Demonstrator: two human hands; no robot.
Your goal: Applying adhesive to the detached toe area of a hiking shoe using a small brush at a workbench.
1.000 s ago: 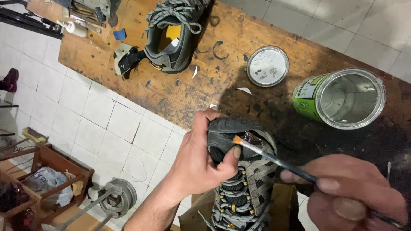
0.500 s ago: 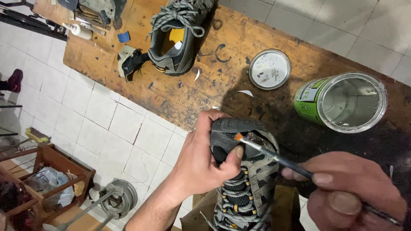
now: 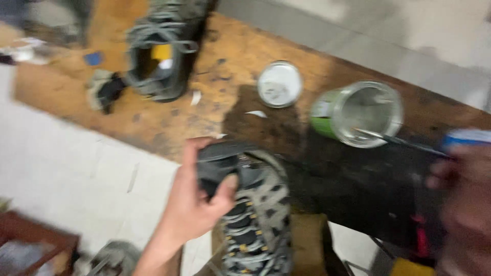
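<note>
With the left hand [image 3: 197, 204] clamping the upturned shoe [image 3: 253, 214] and the right hand [image 3: 463, 199] gripping the brush [image 3: 399, 140] inside the open can [image 3: 360, 115], a snagged rim could tip adhesive across the tabletop [image 3: 230, 61].

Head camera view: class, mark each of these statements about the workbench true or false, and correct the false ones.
1. The left hand grips the toe of a shoe turned sole-up. True.
2. The brush in the right hand has its tip on the shoe sole. False: its tip is at the mouth of the open tin can.
3. The can's round lid lies on the wooden bench beside the can. True.
4. The second shoe also lies sole-up. False: it stands upright, laces and opening showing.
5. The can has a red label. False: it is green.
</note>
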